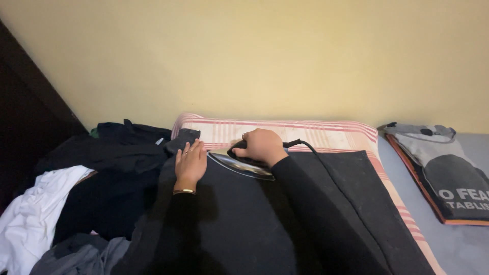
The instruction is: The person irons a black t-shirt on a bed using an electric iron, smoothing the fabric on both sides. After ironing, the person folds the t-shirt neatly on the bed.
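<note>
Head view: right hand has its fingers clenched round the handle of the iron, which sits on the black garment spread over a striped pad. Left hand lies flat, fingers released, pinning the cloth just beside the soleplate; best kept clear of the metal edge, cloth taut

— What colour is the garment under my left hand?

— Black, plain, the same as my sleeves. The iron in my right hand has a black handle and cord and a silvery sole.

— And the pad beneath?

— Cream with red and pink stripes. My bracelet is gold. The pile of clothes mixes black, white and grey. The folded shirt is grey with a dark print and white letters, on an orange piece. My wall is pale yellow.
</note>
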